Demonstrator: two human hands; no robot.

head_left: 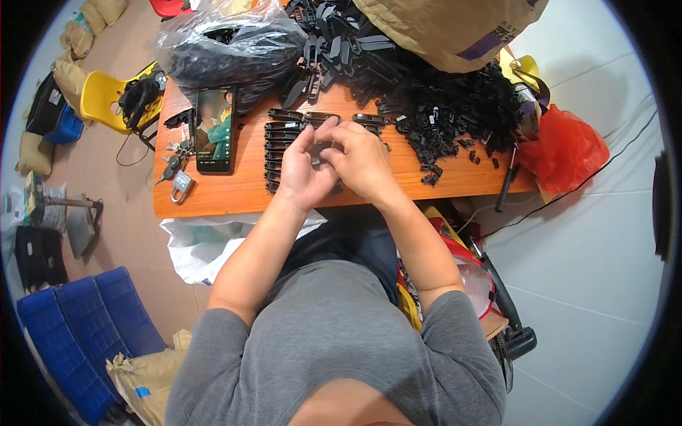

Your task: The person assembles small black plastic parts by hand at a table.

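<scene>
My left hand (304,174) is turned palm up above the wooden table (234,195), its fingers curled inward. My right hand (364,162) meets it from the right, thumb and fingers bent together. Between them shows a small dark part (320,150), mostly covered by the fingers, so its exact kind cannot be made out. Beneath and beside the hands, several slim black plastic clip-like pieces (274,155) lie stacked in a neat column. More such pieces (369,119) sit in a row just beyond the hands.
Small black parts (458,106) are heaped at the right; longer black pieces (341,46) lie at the back. A clear bag (227,53), paper sack (455,28) and red plastic bag (565,149) surround them. At the left are a lit phone (215,135) and padlock (182,187).
</scene>
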